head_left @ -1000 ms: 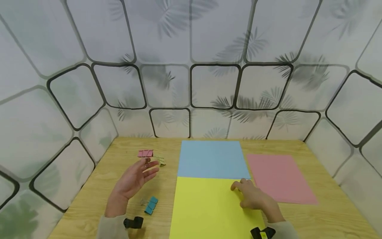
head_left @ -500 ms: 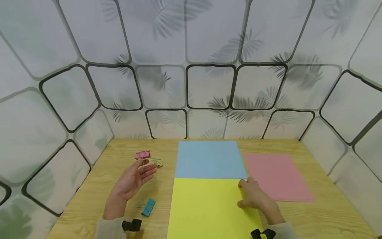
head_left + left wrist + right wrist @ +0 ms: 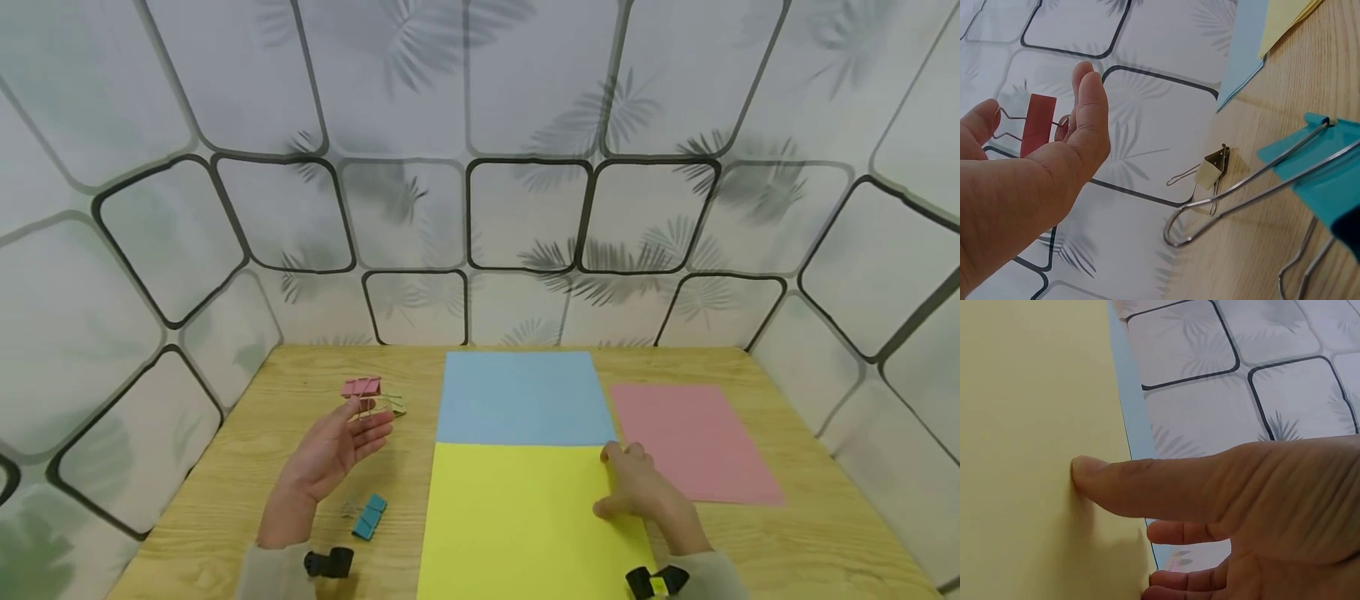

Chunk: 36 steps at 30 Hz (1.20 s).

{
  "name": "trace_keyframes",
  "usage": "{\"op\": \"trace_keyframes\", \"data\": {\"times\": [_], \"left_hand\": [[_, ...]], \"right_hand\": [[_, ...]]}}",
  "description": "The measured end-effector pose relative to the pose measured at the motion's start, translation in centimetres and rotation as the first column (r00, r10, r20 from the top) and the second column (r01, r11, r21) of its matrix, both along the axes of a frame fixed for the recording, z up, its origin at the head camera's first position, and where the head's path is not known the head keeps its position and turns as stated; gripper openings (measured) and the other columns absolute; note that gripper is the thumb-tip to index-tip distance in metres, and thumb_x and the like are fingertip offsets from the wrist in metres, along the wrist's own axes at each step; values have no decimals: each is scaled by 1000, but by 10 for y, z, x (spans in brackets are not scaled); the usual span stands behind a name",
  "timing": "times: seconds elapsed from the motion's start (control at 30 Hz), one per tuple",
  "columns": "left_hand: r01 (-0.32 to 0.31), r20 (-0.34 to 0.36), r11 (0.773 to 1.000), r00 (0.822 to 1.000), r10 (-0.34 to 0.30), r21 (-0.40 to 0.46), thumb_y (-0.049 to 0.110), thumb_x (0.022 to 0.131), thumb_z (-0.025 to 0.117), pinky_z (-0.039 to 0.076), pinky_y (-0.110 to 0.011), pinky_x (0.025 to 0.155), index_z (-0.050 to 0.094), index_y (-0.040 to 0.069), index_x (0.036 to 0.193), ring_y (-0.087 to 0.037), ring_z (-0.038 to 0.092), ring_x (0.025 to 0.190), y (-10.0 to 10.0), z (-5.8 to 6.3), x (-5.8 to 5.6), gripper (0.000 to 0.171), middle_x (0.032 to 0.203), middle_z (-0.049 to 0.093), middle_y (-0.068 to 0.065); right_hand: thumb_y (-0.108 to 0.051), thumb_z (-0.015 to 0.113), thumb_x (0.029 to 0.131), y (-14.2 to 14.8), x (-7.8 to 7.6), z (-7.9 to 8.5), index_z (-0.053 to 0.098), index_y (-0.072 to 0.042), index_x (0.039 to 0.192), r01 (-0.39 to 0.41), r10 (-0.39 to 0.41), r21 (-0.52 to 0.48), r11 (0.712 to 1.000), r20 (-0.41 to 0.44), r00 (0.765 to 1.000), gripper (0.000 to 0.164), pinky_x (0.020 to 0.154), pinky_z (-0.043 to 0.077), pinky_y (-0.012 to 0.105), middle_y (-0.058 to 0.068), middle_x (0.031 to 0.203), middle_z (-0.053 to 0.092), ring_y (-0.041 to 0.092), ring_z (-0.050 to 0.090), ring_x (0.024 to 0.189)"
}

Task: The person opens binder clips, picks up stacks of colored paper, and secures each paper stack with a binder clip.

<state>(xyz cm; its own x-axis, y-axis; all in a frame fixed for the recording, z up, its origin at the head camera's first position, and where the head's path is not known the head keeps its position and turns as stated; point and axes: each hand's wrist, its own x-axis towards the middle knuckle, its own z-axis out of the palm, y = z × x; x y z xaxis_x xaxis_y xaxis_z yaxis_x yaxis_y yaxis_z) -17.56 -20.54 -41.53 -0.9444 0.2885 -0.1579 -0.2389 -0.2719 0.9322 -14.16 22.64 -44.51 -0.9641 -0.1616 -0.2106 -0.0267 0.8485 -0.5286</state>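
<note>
My left hand [image 3: 333, 446] pinches a pink binder clip [image 3: 1039, 125] by its wire handles, thumb on one side and fingers on the other. It is held up above the table's left side. A pale yellow binder clip [image 3: 1210, 170] lies on the table beyond this hand, and a teal binder clip [image 3: 370, 517] lies nearer, right of the wrist. My right hand [image 3: 648, 492] grips the right edge of the yellow paper [image 3: 525, 517] near its far corner. In the right wrist view the thumb [image 3: 1094, 469] lies over the paper, with the other fingertips at the edge.
Blue paper [image 3: 525, 400] lies beyond the yellow paper, partly overlapped by it. Pink paper [image 3: 697, 442] lies to the right. All rest on a wooden table [image 3: 832, 542], enclosed at the back and sides by a patterned curtain [image 3: 525, 225].
My right hand has slid right across the yellow paper to its edge, and its fingers have spread a little. My left hand stays almost still with the pink binder clip. The view has shifted slightly.
</note>
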Motion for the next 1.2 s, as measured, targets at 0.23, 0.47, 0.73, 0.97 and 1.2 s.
{"op": "trace_keyframes", "data": {"times": [0.23, 0.47, 0.73, 0.97, 1.2], "left_hand": [[20, -4, 1000, 1000, -20, 1, 39, 107, 40, 53, -28, 94, 31, 3, 141, -15, 66, 107, -1, -1, 0, 50, 119, 65, -6], [23, -15, 1000, 1000, -23, -10, 38, 108, 40, 53, -27, 93, 32, 4, 139, -13, 67, 105, -2, -2, 3, 47, 118, 66, -5], [21, -24, 1000, 999, -22, -7, 38, 108, 38, 53, -27, 92, 34, 5, 138, -14, 67, 106, -1, 0, 2, 44, 115, 68, -3], [34, -49, 999, 998, -35, -18, 40, 108, 38, 53, -26, 93, 29, 3, 141, -14, 66, 107, -1, 1, 2, 50, 116, 67, -3], [33, -54, 999, 998, -34, -19, 39, 108, 38, 53, -26, 93, 32, 5, 138, -13, 66, 108, -3, 3, 2, 46, 116, 66, -1]], "right_hand": [[-14, 92, 65, -4, -3, -1, 47, 6, 128, 36, -36, 33, 999, 2, 999, 79, 75, 49, 54, 30, 113, 44, 41, 46, 98], [-16, 94, 64, -5, -3, -3, 42, 12, 129, 65, -65, 42, 997, 13, 998, 89, 78, 48, 55, 28, 108, 45, 39, 47, 96], [-15, 94, 65, -6, -3, -2, 42, 17, 122, 79, -80, 77, 994, 4, 997, 83, 78, 46, 54, 26, 102, 44, 39, 47, 92], [-15, 92, 68, -7, -1, 0, 43, 19, 125, 83, -83, 83, 993, -8, 997, 83, 76, 46, 52, 26, 101, 45, 38, 46, 89], [-13, 92, 67, -7, 0, 1, 45, 21, 123, 79, -78, 61, 995, -6, 997, 81, 84, 46, 58, 26, 103, 51, 39, 50, 95]]}}
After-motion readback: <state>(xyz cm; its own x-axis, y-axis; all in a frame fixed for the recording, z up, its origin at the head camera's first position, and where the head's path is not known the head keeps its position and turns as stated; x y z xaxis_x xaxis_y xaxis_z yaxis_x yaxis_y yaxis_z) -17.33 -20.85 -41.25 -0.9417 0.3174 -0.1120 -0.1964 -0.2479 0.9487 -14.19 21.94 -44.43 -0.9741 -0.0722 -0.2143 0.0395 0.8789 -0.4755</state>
